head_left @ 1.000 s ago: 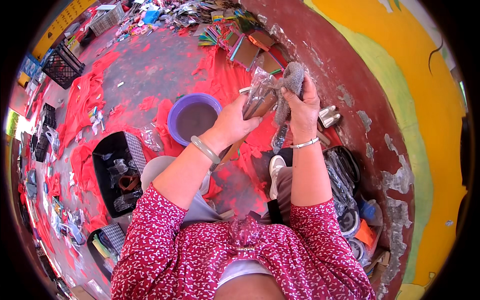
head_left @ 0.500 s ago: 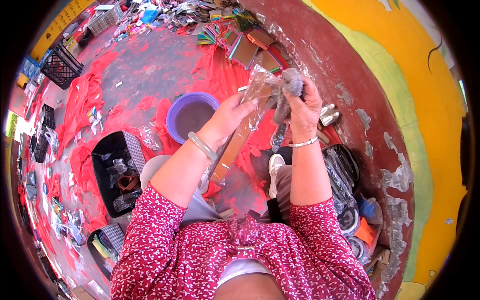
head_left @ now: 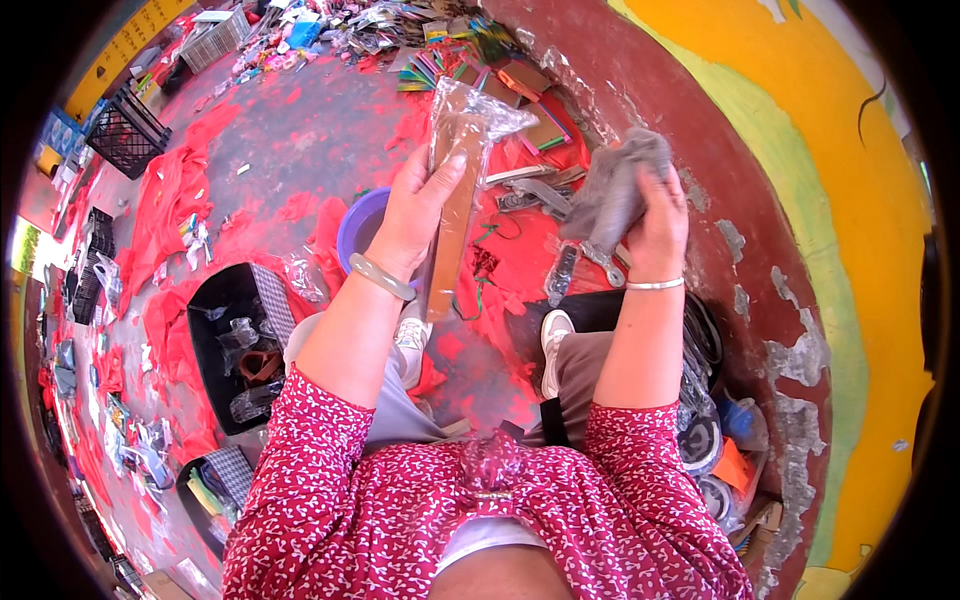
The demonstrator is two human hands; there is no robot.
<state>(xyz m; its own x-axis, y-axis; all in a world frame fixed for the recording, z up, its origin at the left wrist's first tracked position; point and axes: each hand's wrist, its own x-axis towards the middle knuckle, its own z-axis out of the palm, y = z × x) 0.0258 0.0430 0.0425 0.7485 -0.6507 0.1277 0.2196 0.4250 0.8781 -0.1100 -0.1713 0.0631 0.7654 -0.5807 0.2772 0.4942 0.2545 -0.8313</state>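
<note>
My left hand (head_left: 412, 208) grips a long, flat brown strip in a clear plastic sleeve (head_left: 450, 235), held upright, its loose plastic end flaring at the top. What the strip is, I cannot make out. A grey cloth (head_left: 615, 195) hangs bunched from my right hand (head_left: 658, 225), apart from the strip and slightly blurred. Under the cloth, small dark plastic-wrapped pieces (head_left: 563, 275) lie on a red sheet (head_left: 495, 255). Behind my left forearm a purple basin (head_left: 352, 225) is mostly hidden.
To the left stands a black box (head_left: 210, 375) with wrapped items inside. On the right, packaged goods (head_left: 702, 440) crowd beside the peeling red wall (head_left: 765, 270). Colourful boards (head_left: 520, 85) and heaped goods (head_left: 350, 35) lie further off. A black crate (head_left: 128, 132) is at far left.
My hands have moved apart: the left went left and up with the sleeved strip, the right went right with the grey cloth. The cloth has come away from the plastic and hangs looser.
</note>
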